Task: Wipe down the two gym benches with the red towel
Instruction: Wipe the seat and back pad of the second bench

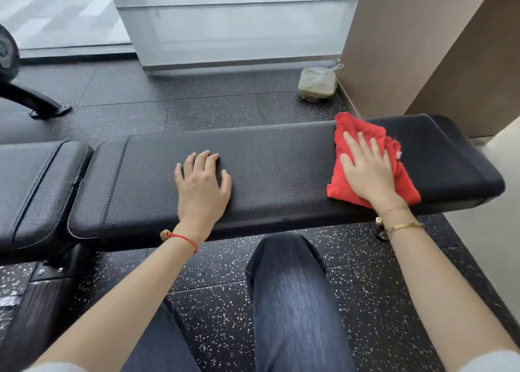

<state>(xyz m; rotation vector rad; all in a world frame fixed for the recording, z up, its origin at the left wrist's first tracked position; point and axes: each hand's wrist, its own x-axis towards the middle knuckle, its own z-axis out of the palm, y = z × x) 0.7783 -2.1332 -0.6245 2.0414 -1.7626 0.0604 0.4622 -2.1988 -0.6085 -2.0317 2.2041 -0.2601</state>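
Evidently mid-wipe on the first bench point(281, 157): right hand point(365, 171) flat, fingers straight, pressing the crumpled red towel point(363, 135) near the pad's right end; left hand point(201, 180) released, braced on pebbled black vinyl. Next, probably a sweep leftward toward the seat pad point(36, 186). Speckled rubber floor point(213, 107) below.
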